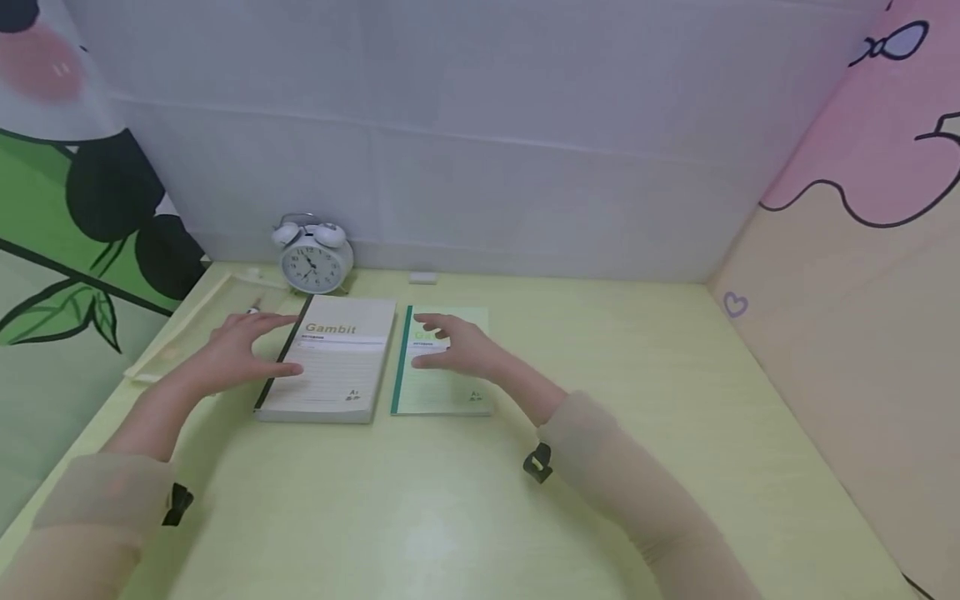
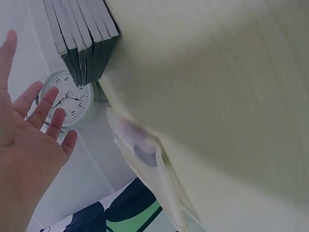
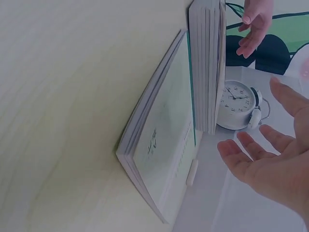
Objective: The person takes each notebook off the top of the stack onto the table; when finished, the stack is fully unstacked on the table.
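A stack of several notebooks [image 1: 337,367], the top one white with a black spine and "Gambit" on its cover, lies left of centre on the table. My left hand [image 1: 236,354] hovers at its left edge, thumb and fingers apart, the thumb over the spine. Beside the stack lies a thin pile with a pale green notebook [image 1: 450,392] with a teal spine on top. Above that green cover is my right hand [image 1: 465,346], fingers loosely bent and parted from the thumb. In the right wrist view, a gap shows between my right hand [image 3: 270,154] and the green notebook [image 3: 166,130]. Neither hand holds anything.
A white twin-bell alarm clock [image 1: 315,262] stands behind the stack. A small white block [image 1: 422,277] lies by the back wall. On the far left is a shallow cream tray-like thing [image 1: 161,358], with a pen [image 1: 255,306] in it.
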The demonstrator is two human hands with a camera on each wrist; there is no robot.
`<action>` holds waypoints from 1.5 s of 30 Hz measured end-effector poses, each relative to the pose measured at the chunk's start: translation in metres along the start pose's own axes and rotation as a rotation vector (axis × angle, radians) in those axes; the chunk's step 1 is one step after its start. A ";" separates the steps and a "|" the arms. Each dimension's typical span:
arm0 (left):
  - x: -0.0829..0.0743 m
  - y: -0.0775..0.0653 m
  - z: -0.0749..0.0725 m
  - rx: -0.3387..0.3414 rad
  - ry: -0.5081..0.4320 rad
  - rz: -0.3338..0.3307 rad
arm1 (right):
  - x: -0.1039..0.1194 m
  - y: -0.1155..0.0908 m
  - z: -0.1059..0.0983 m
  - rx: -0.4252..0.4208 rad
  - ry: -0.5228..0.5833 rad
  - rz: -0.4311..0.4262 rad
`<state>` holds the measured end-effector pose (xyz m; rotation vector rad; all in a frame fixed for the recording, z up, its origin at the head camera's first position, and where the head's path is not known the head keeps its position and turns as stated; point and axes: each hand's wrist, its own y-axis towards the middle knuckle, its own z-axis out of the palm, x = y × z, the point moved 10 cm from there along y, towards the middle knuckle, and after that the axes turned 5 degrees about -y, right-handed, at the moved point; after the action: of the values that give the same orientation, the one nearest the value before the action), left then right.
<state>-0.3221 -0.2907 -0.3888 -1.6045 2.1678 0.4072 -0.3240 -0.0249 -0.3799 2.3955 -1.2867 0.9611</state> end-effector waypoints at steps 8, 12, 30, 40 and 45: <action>0.013 -0.001 0.007 0.039 -0.015 -0.071 | 0.005 0.012 0.028 0.051 -0.010 -0.010; 0.017 -0.001 0.010 0.052 -0.016 -0.093 | 0.004 0.017 0.040 0.061 -0.045 -0.023; 0.027 0.004 0.022 0.117 -0.095 -0.100 | 0.009 0.035 0.065 0.083 -0.169 -0.033; 0.017 0.006 0.016 0.088 -0.171 -0.107 | 0.010 0.035 0.059 0.040 -0.201 -0.031; 0.008 0.007 0.010 0.071 -0.219 -0.107 | 0.009 0.033 0.051 0.009 -0.165 -0.017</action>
<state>-0.3290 -0.2909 -0.4014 -1.5510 1.9049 0.4452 -0.3252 -0.0748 -0.4150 2.5338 -1.3168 0.7792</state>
